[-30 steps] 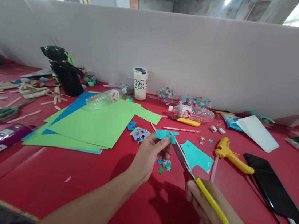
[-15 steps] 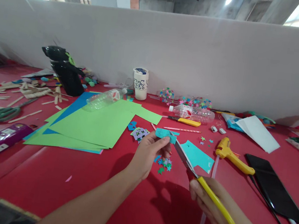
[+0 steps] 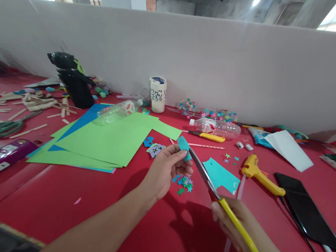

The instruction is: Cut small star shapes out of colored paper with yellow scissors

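Note:
Between the thumb and fingers of my left hand (image 3: 165,169) is a small turquoise paper piece (image 3: 183,143), held up above the red table. My right hand (image 3: 232,221) grips yellow-handled scissors (image 3: 239,230), their blades pointing up and left with the tips beside the paper's right edge. Whether the blades touch the paper I cannot tell. Below my left fingers lie small paper stars (image 3: 185,184) in blue, green and purple. A larger turquoise sheet (image 3: 221,175) rests on the table behind the scissors. Purple and blue paper scraps (image 3: 155,149) lie just beyond my left hand.
Green sheets (image 3: 101,138) spread on the left, with a plastic bottle (image 3: 118,111) on them. A yellow glue gun (image 3: 262,177) and a black phone-like slab (image 3: 308,212) lie at right. Behind are a yellow cutter (image 3: 211,137), another bottle (image 3: 217,127) and a white tumbler (image 3: 157,94).
My left hand has turned the turquoise piece from roughly level to a downward-right slant. The scissors have shifted slightly left, and a strip that stuck out beside the piece no longer shows.

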A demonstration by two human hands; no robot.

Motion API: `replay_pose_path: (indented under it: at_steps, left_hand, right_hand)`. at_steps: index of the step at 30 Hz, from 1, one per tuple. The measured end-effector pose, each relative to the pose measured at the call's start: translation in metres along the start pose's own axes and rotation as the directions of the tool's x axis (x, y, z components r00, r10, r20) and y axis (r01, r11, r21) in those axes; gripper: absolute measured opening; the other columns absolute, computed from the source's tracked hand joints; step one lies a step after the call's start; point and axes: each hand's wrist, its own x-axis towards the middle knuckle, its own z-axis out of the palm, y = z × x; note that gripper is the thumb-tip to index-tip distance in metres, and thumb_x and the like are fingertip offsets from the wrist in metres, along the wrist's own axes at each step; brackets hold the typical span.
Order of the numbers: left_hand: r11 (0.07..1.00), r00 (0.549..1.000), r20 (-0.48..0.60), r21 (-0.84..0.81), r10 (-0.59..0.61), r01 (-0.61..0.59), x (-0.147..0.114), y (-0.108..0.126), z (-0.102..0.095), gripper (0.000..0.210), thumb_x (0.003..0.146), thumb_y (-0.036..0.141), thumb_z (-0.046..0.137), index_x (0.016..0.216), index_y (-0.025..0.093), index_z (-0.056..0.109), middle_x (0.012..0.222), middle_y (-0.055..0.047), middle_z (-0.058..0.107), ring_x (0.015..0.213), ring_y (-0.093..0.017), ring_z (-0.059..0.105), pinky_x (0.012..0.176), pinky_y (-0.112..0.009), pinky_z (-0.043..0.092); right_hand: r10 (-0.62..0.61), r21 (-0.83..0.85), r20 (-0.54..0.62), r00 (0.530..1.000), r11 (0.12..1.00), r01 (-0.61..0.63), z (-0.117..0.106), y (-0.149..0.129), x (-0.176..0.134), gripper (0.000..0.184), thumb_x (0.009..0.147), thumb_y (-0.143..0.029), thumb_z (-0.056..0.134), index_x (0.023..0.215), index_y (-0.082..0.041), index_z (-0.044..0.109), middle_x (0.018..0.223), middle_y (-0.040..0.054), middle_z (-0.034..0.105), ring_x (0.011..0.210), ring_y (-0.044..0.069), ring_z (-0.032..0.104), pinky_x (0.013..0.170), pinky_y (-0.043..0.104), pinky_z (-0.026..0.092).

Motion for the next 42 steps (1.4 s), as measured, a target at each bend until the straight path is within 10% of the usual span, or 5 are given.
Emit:
replay_pose_path:
  at_steps: [42]
  left_hand:
    - [0.973, 0.996, -0.012, 0.213, 0.093, -0.088, -0.001, 0.006, -0.002, 0.013, 0.075, 0.028, 0.057, 0.074, 0.016, 0.053, 0.053, 0.004, 0.053, 0.042, -0.005, 0.046, 0.044, -0.016, 0.037]
  right_hand:
    - [-0.035, -0.073, 0.021, 0.999, 0.997, 0.037, -0.009, -0.004, -0.002, 0.052, 0.072, -0.07, 0.04, 0.057, -0.021, 0.034, 0.04, -0.0091, 0.027, 0.035, 0.005, 0.024, 0.035, 0.02, 0.015]
